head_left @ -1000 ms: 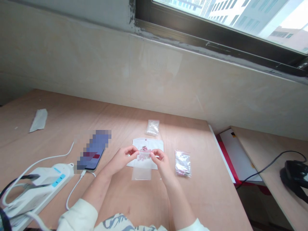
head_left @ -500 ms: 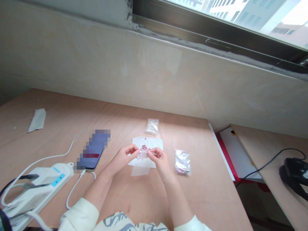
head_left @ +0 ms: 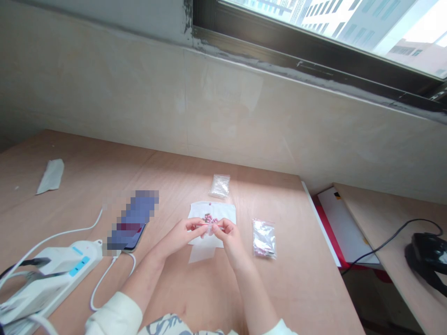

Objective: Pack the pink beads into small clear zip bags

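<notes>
Between my two hands is a small clear plastic bag (head_left: 208, 227) with a pinkish-red strip along its top. My left hand (head_left: 185, 232) pinches the bag's left end, and my right hand (head_left: 228, 233) pinches the right end. Beneath them a white paper sheet (head_left: 228, 212) lies on the wooden table, bearing a small pile of pink and dark beads (head_left: 209, 217) just beyond my fingers. One more tiny bead rests near the sheet's far edge. The lower part of the bag is too small to make out clearly.
A clear packet (head_left: 220, 186) lies behind the sheet, a silvery packet (head_left: 264, 238) to its right. At the left are a blurred phone (head_left: 134, 223) on a white cable, a power strip (head_left: 66, 274) and a paper scrap (head_left: 50, 176). A black device (head_left: 428, 253) sits far right.
The bag in my hands has tilted and come slightly nearer to me, so more of the bead pile shows. My fingers still pinch both ends. The whole view has shifted slightly.
</notes>
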